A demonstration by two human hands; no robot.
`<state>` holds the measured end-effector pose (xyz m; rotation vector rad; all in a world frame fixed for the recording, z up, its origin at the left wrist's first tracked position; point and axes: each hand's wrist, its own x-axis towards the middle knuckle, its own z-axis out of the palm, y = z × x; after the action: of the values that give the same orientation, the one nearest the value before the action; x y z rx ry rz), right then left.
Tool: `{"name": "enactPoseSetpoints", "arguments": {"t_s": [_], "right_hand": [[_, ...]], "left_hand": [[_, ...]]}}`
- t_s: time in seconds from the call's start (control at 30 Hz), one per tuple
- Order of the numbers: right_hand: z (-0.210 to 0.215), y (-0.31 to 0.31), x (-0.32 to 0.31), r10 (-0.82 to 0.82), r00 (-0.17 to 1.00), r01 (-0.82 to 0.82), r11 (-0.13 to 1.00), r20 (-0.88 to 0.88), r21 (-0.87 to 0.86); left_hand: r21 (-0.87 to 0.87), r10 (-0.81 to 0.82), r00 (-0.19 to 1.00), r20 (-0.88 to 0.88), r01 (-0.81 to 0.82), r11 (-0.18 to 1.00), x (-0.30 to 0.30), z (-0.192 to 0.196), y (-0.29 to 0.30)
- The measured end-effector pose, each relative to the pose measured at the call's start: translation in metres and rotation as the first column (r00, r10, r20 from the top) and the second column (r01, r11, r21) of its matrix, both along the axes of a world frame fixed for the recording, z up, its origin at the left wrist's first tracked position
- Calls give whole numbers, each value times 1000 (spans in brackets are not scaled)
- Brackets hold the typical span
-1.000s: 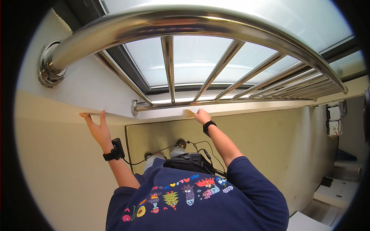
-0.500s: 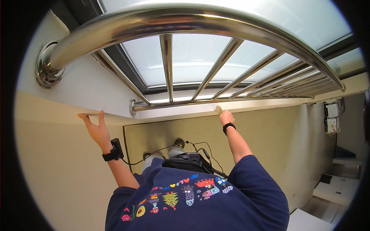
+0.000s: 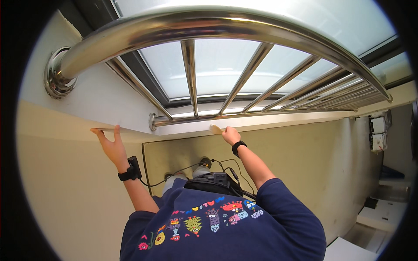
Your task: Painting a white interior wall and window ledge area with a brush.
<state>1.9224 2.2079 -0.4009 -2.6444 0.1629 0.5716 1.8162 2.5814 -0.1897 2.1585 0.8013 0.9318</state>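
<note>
At frame centre the right hand [image 3: 230, 135] pinches a soft, light cloth [image 3: 214, 128] on the sill [image 3: 283, 122]; the left hand [image 3: 111, 145] rests spread.

From here I see no screens or signs. High on the cream wall at the far right, two small white boxes [image 3: 378, 132] are mounted one above the other; each may carry a label, but they are too small to tell. At the lower right corner, pale flat cartons [image 3: 378, 217] lie on the floor beside the wall, white with grey edges, their faces indistinct.
</note>
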Motion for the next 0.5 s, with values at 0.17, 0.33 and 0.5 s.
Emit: {"name": "enactPoseSetpoints", "arguments": {"t_s": [0.17,0.33,0.5], "right_hand": [[-6,-32,3,-127,991,123,986,-29,-111],[2,-80,8,-202,979,198,957,4,-213],[18,-97,6,-273,959,285,910,83,-302]], "left_hand": [[1,11,1000,-12,-11,1000,-1,0,-1],[20,19,999,-34,-18,1000,-2,-2,0],[10,16,1000,-8,-16,1000,-3,-2,-1]]}}
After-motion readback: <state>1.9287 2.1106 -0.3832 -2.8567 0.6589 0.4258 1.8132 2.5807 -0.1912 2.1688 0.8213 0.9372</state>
